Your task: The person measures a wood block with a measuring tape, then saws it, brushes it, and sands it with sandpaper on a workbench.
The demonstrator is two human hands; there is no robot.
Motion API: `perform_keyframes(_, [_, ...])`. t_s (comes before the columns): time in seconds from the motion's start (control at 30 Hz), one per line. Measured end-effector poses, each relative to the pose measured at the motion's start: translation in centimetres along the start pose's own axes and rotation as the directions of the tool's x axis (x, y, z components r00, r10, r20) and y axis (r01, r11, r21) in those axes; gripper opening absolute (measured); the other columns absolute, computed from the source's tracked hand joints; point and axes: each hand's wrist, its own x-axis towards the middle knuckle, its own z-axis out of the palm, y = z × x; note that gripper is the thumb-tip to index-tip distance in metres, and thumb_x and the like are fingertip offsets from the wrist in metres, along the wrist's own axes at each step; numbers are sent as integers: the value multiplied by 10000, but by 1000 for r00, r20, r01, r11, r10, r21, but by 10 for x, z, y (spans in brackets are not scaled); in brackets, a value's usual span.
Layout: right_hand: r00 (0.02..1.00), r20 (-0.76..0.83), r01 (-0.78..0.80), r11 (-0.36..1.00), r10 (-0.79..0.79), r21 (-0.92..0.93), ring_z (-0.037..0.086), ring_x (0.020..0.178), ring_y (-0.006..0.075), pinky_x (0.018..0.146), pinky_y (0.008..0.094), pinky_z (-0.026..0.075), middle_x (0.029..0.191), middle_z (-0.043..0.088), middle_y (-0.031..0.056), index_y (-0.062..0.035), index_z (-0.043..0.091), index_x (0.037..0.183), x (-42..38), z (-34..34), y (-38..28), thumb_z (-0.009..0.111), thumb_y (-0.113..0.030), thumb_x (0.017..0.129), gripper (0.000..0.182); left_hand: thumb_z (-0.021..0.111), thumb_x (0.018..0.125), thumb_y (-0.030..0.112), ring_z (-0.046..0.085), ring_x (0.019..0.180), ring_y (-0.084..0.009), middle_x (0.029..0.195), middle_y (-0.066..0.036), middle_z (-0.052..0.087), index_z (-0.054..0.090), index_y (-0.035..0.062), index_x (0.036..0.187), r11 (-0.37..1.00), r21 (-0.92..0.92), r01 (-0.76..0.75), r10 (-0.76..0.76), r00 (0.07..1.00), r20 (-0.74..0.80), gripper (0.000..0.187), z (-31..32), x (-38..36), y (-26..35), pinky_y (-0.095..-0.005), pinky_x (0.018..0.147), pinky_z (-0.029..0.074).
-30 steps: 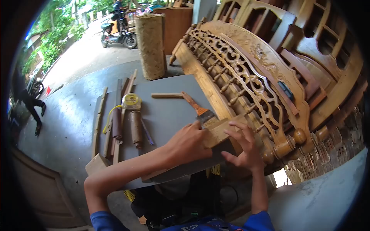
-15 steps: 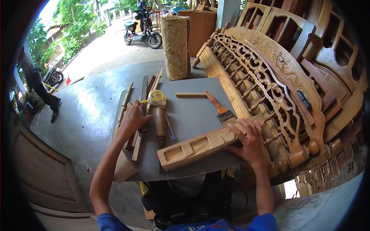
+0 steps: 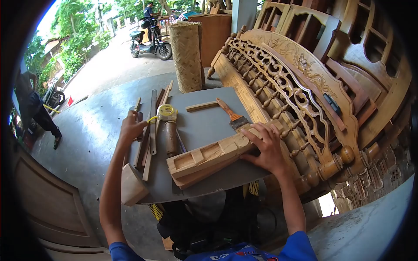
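My right hand [image 3: 266, 148] grips the far right end of a pale wooden block [image 3: 209, 154] with rectangular recesses cut in its top, fingers over it and thumb on the near side. Reddish wood shows beneath its near edge. At the left of the grey board [image 3: 204, 126], my left hand [image 3: 132, 127] has curled fingers around something dark, mostly hidden. Beside that hand lie a steel ruler [image 3: 153, 130], thin wood strips [image 3: 147, 167] and a yellow tape measure [image 3: 166, 112]. A brown cylindrical wooden handle [image 3: 171, 139] lies just below the tape.
A paintbrush [image 3: 233, 114] and a short wood stick [image 3: 201, 106] lie behind the block. An angled wood piece [image 3: 134, 185] sits at the board's near left corner. Carved furniture [image 3: 291, 87] stands close on the right, a woven roll [image 3: 186, 58] beyond the board. A person [image 3: 37, 104] stands far left.
My left hand has moved left, uncovering more of the steel ruler. My right hand stays on the block, whose near side now shows reddish wood below. The whole view has shifted slightly.
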Motion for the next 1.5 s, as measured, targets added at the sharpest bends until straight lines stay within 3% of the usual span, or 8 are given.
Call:
perform_keyframes(0.3, [1000, -25, -14, 1000, 14, 4, 356, 1182, 242, 1017, 487, 188, 1182, 427, 75, -264, 442, 1245, -5, -2, -4, 707, -467, 622, 706, 608, 724, 265, 583, 830, -357, 890, -216, 608, 645, 6, 838, 918, 276, -286, 348, 914, -210, 285, 22, 43, -26, -385, 771, 450])
perform_keyframes(0.5, [997, 19, 74, 995, -73, -72, 379, 1175, 244, 996, 530, 213, 1173, 432, 83, -280, 453, 1236, 0, -6, -3, 648, -564, 621, 705, 615, 728, 401, 574, 895, -370, 964, -277, 579, 622, -67, 823, 974, 219, 52, -73, 993, 90, 477, 45, 120, -13, -386, 786, 452])
perform_keyframes(0.63, [971, 108, 221, 973, -213, -66, 413, 1162, 254, 990, 501, 272, 1167, 465, 88, -308, 421, 1251, 9, -24, -21, 702, -513, 579, 757, 640, 631, 266, 559, 960, -353, 988, -273, 578, 605, -82, 889, 978, 205, 38, -57, 995, 85, 434, 58, 139, -13, -362, 812, 452])
perform_keyframes(0.87, [854, 431, 224, 953, -293, 203, 502, 1058, 256, 874, 437, 382, 1082, 540, 99, -168, 453, 1161, 61, -9, -19, 779, -291, 558, 697, 579, 669, 130, 559, 516, -187, 641, -110, 562, 577, -83, 779, 956, -272, 106, -115, 993, -19, 240, 51, 130, -36, -318, 457, 454])
perform_keyframes(1.0, [822, 395, 329, 908, -411, 262, 557, 965, 261, 822, 418, 415, 998, 579, 96, -102, 514, 1015, 68, -1, -11, 774, -222, 540, 554, 515, 764, 119, 550, 548, -176, 635, -56, 506, 507, -18, 851, 842, -525, 126, -32, 982, 184, 163, 9, 111, -28, -321, 475, 471])
perform_keyframes(1.23, [854, 359, 247, 900, -377, 358, 595, 810, 259, 715, 358, 467, 822, 599, 78, -82, 552, 912, 67, -3, -16, 766, -244, 533, 464, 436, 882, 261, 532, 681, -153, 855, -64, 487, 417, 66, 1095, 733, -679, -44, 75, 997, 17, 289, -36, 46, 19, -293, 592, 482])
perform_keyframes(1.4, [867, 397, 191, 938, -300, 290, 595, 853, 251, 739, 371, 462, 852, 604, 76, -84, 539, 950, 75, 1, -15, 780, -284, 530, 524, 459, 878, 333, 509, 613, -128, 799, -49, 465, 487, 75, 1071, 742, -656, -137, 173, 985, -10, 323, -58, 10, 46, -263, 526, 449])
perform_keyframes(1.5, [885, 362, 194, 940, -292, 282, 593, 861, 249, 743, 374, 458, 853, 605, 79, -84, 539, 948, 76, 1, -15, 783, -291, 526, 529, 548, 805, 436, 516, 610, -141, 784, -65, 506, 505, 38, 1036, 921, -342, -188, 240, 964, 117, 463, -39, 7, 46, -274, 492, 429])
